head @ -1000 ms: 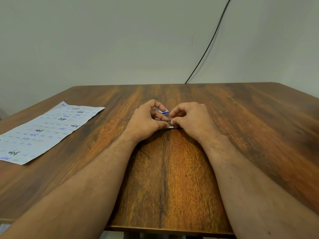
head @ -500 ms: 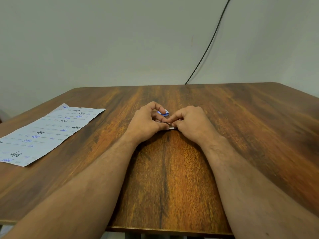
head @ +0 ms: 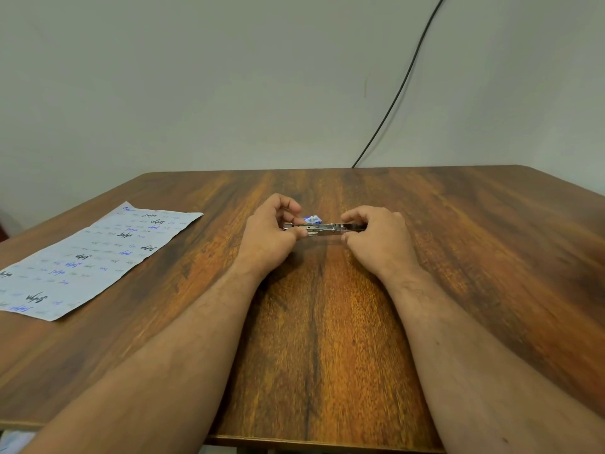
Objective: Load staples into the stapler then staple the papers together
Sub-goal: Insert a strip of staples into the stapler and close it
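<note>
Two hands of mine are holding one small metal stapler [head: 322, 227] out in front of me, just above the middle of the brown wooden table [head: 458, 257]. I am pinching the left end of the stapler with my left hand [head: 270, 234], with my thumb and curled fingers closing around it. I am gripping the right end with my right hand [head: 376, 239], and my fingers there are curling over the top while my thumb is sitting under it. The stapler is lying long and flat between my two hands, running from left to right, and it is looking stretched out and shiny in the middle. I cannot tell if any staples are sitting inside it, because it is too small and a bit blurry. A tiny blue and white box [head: 312, 219] is sitting on the table just behind the stapler, close to my left fingers. The papers [head: 88, 257] are lying flat on the table far off to my left, well apart from my hands, and they are showing little blue and black scribbles all over. Both of my bare arms are reaching forward over the table. A thin black cable [head: 402, 80] is hanging down the pale wall behind the table.
</note>
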`<action>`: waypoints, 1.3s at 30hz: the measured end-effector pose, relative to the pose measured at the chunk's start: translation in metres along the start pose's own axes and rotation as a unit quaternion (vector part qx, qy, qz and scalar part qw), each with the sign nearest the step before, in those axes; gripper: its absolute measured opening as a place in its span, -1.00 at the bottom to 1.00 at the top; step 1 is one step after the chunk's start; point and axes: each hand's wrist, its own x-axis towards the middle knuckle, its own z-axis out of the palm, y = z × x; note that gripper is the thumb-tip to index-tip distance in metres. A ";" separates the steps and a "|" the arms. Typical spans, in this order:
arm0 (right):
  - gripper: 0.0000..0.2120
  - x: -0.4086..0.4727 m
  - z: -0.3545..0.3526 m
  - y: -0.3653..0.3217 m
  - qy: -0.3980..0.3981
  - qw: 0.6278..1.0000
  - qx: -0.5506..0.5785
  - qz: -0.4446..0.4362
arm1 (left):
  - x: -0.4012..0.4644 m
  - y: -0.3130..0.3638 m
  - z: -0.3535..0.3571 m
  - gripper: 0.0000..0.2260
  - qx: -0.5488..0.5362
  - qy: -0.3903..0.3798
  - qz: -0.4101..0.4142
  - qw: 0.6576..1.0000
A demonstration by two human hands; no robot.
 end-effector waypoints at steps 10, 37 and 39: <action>-0.58 0.004 -0.002 -0.009 0.120 0.971 0.203 -0.037 | 0.000 0.002 0.000 -0.64 0.004 0.000 0.009 1.000; -0.90 0.003 0.010 -0.009 -0.155 0.930 0.332 0.021 | -0.004 0.009 -0.001 -0.57 -0.094 -0.048 0.044 0.993; -0.83 0.003 0.010 -0.008 -0.158 0.933 0.322 0.014 | -0.004 0.009 -0.001 -0.57 -0.086 -0.039 0.046 0.994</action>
